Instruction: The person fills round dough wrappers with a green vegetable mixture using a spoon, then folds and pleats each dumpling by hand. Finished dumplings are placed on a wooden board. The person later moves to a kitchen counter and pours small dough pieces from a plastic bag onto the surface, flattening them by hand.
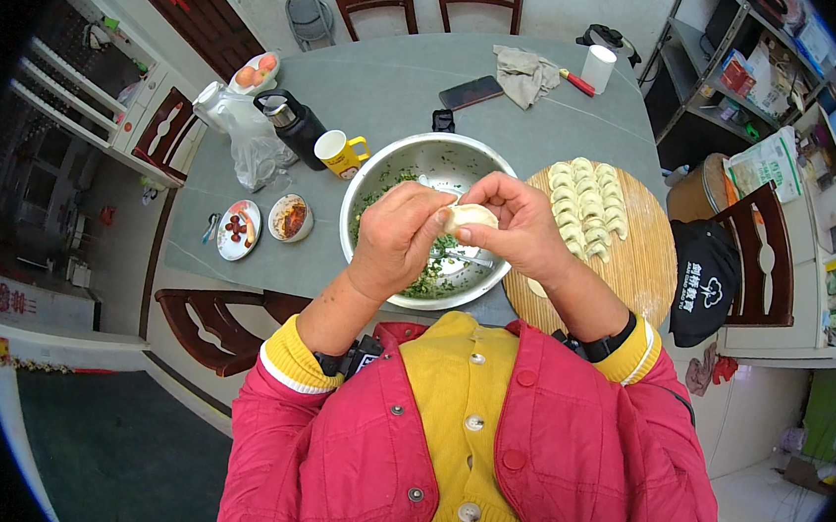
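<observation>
Between my two hands is a half-moon dumpling (472, 219), held above a wide steel bowl (354, 270). My left hand (395, 235) pinches its left end, and my right hand (515, 217) grips its right side with the thumb along the lower edge. Chopped green filling (427, 286) clings to the bowl's bottom and sides, and a metal spoon (472, 260) rests in it. To the right, a round wooden board (642, 258) carries several rows of folded dumplings (583, 201). A pale dough wrapper (536, 288) lies near the board's left edge, partly hidden by my right forearm.
Left of the bowl stand a yellow mug (336, 151), a black thermos (299, 127), a small tub of red-brown sauce (291, 218) and a plate (239, 230) with dark red fruit. Behind it lie a phone (471, 93), a grey cloth (525, 75) and a red-handled knife (578, 83).
</observation>
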Motion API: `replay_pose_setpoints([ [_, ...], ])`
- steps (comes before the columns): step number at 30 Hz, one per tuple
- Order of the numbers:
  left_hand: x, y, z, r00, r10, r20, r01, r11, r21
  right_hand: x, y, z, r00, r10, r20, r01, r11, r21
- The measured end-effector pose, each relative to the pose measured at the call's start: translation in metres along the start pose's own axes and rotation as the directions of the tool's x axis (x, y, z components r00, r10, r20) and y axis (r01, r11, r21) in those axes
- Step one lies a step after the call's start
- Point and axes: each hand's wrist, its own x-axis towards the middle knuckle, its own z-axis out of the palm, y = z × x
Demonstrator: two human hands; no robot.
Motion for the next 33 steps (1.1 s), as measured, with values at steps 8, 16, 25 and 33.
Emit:
replay_pose_setpoints([
  [8, -0.0031, 0.0062, -0.0012, 1.0, -0.021, -0.005, 0.021, 0.999, 0.043, -0.0019, -0.0012, 0.0048, 1.0, 0.02, -0.011, -0.019, 0.998, 0.053],
  [16, -0.0074, 0.0049, -0.0004, 0.998, -0.062, 0.005, 0.061, 0.995, 0.081, -0.0038, 0.0002, 0.0064, 0.999, 0.036, -0.026, -0.037, 0.998, -0.045],
  [25, -0.0069, 0.006, 0.0014, 0.995, -0.098, 0.011, 0.097, 0.993, 0.069, -0.0036, -0.0001, 0.0089, 0.998, 0.042, -0.049, -0.042, 0.999, 0.004],
  [33, -0.0017, 0.0054, 0.0062, 0.997, -0.057, -0.06, 0.057, 0.998, 0.001, -0.0016, -0.0027, 0.0073, 0.997, 0.044, -0.061, -0.043, 0.999, 0.028],
])
